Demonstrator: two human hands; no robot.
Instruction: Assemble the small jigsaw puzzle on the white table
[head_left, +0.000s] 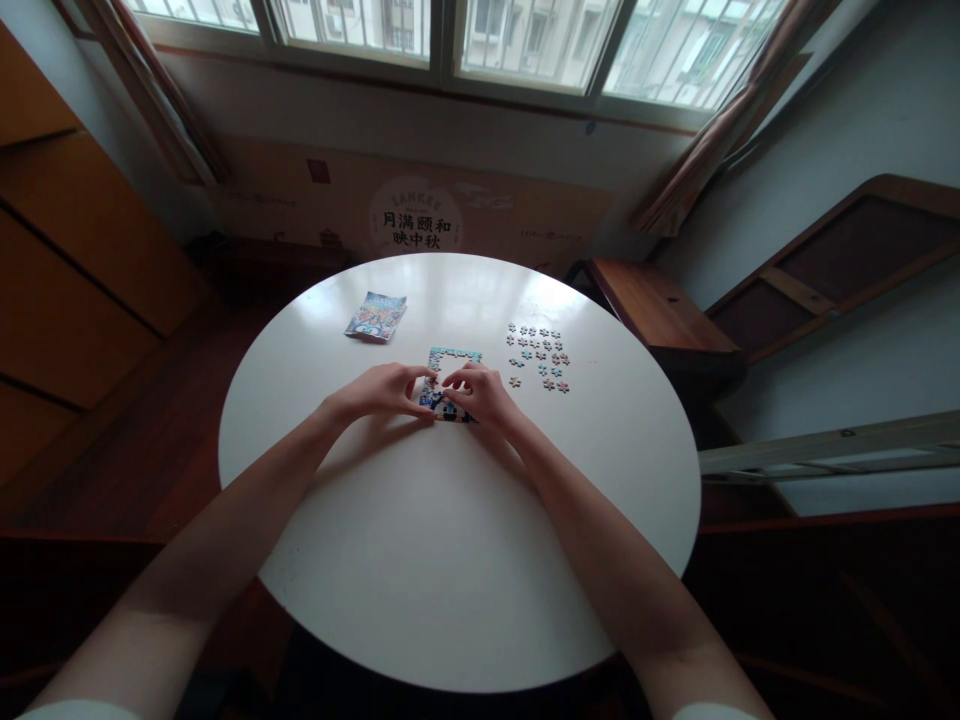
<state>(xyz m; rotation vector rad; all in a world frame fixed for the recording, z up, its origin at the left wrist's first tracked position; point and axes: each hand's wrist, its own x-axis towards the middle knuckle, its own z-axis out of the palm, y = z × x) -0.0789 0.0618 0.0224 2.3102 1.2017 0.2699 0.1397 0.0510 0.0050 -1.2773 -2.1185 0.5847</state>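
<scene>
A partly assembled jigsaw puzzle (450, 411) lies flat on the white table, with blue, dark and teal pieces along its borders and a pale gap in its upper middle. My left hand (386, 388) is at the puzzle's left edge, thumb and fingers apart, the tips touching the border. Over the puzzle's right half, my right hand (480, 393) has its fingers bent and drawn together, tips down near the middle. Whatever may be between those tips is too small to make out. The right hand hides part of the puzzle's right side.
Several loose puzzle pieces (541, 355) lie in rough rows to the right. A colourful printed packet (377, 317) rests at the back left. The round white table (450, 560) has a wooden desk (660, 305) behind it on the right, and windows (525, 40) beyond.
</scene>
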